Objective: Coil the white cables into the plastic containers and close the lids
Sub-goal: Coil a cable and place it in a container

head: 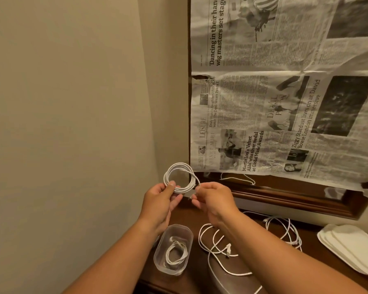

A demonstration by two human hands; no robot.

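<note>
I hold a white cable wound into a round coil (180,177) up in front of the wall, above the table. My left hand (160,203) pinches the coil's left side between thumb and fingers. My right hand (214,199) grips the cable's loose end at the coil's right side. Below my left wrist an open clear plastic container (184,230) stands on the table with another coiled white cable (175,253) inside. Two loose white cables lie on the table, one (212,249) under my right forearm, one (289,232) further right.
The dark wooden table (191,281) stands against a beige wall. A mirror with a brown wooden frame (285,196) leans behind it, covered by newspaper (285,92). White plastic lids (353,247) are stacked at the right edge.
</note>
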